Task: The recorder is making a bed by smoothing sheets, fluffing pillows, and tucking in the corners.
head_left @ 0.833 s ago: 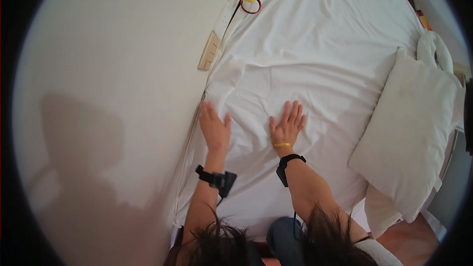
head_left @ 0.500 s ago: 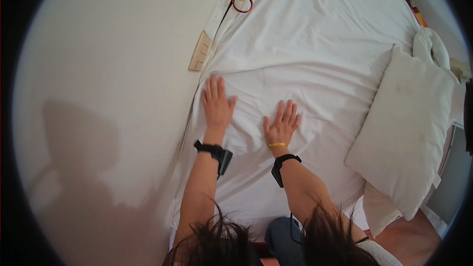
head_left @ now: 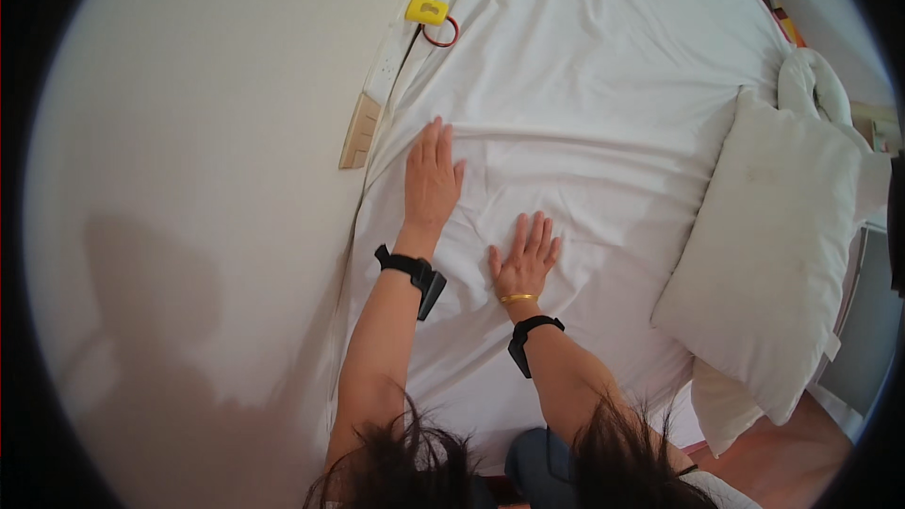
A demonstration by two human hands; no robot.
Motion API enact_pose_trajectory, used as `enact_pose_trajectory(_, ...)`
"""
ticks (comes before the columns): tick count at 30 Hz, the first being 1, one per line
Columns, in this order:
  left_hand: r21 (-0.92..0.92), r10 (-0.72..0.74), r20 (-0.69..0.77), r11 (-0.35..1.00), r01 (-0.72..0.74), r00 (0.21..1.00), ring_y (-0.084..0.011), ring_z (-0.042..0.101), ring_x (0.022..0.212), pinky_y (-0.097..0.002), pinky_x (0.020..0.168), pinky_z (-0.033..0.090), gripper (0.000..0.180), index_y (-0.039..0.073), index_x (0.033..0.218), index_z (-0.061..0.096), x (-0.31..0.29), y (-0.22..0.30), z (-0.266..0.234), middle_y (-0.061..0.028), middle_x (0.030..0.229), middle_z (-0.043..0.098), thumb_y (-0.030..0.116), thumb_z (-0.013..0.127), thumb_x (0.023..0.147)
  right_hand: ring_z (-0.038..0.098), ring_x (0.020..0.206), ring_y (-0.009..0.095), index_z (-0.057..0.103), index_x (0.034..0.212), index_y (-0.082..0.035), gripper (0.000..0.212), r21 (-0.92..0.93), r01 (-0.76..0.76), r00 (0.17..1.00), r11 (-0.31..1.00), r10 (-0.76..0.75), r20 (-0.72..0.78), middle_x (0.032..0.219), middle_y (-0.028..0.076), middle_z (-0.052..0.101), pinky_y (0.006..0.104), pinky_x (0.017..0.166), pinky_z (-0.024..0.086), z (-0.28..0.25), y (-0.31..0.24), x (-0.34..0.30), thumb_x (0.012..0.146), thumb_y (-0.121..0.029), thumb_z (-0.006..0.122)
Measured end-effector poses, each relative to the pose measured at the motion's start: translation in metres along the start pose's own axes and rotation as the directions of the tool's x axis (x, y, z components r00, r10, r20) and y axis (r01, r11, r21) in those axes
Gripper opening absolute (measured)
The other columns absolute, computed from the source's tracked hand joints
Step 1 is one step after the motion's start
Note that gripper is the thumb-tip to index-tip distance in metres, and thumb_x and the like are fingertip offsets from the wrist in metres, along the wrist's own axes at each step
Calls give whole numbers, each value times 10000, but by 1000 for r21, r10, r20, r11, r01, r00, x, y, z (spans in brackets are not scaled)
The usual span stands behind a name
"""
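Observation:
A wrinkled white bed sheet (head_left: 603, 179) covers the bed. My left hand (head_left: 434, 179) lies flat on it near the wall side, fingers stretched away from me and holding nothing. Just beyond those fingertips a long crease runs across the cloth. Nearer to me and to the right, my right hand (head_left: 525, 254) also rests palm down on the sheet with its fingers spread. A thin yellow bracelet (head_left: 518, 298) circles the right wrist, and black straps with small dark boxes are worn on both forearms.
Along the left rises a pale wall (head_left: 207, 113) with a beige switch plate (head_left: 359, 131). By the wall at the far end sits a yellow object (head_left: 427, 9) with a red ring (head_left: 440, 33). A white pillow (head_left: 768, 236) lies at the right edge, over another pillow (head_left: 724, 405).
My left hand has slid forward and to the right over the sheet, away from the wall. The right hand stays flat in nearly the same spot. The view has shifted slightly.

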State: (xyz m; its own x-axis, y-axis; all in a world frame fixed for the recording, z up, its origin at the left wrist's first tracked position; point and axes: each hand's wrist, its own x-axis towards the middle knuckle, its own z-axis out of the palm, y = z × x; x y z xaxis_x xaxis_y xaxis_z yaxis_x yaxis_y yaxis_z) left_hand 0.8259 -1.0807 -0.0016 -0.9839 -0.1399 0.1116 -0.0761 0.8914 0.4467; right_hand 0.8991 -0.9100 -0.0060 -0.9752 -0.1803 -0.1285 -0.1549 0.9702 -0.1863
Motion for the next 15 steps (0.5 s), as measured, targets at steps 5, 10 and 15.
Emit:
enact_pose_trajectory(5, 22, -110, -96, 993, 113, 989, -307, 313, 1120, -404, 901, 286, 496, 16, 1135, 365, 63, 2, 9, -165, 1210, 318, 223, 555, 726, 149, 1215, 282, 267, 1239, -87, 633, -23, -21, 999, 1000, 22, 30, 1305, 135, 193, 449, 974, 79, -2, 2, 1, 723, -386, 481)
enact_pose_trajectory(10, 141, -179, -48, 973, 184, 983, -297, 265, 1149, -444, 902, 261, 571, 16, 1161, 342, 85, -5, 30, -167, 1241, 277, 302, 562, 717, 147, 1215, 284, 274, 1235, -83, 631, -9, -31, 999, 999, 32, 44, 1305, 138, 192, 450, 973, 77, -2, 5, 2, 725, -392, 478)
enact_pose_trajectory(15, 123, -260, -6, 958, 259, 965, -276, 194, 1191, -447, 925, 229, 656, 16, 1193, 310, 106, -10, 26, -156, 1280, 222, 352, 573, 694, 156, 1212, 287, 282, 1232, -83, 621, 6, -17, 999, 1000, 17, 42, 1302, 140, 202, 453, 973, 76, -3, 3, 2, 727, -389, 472)
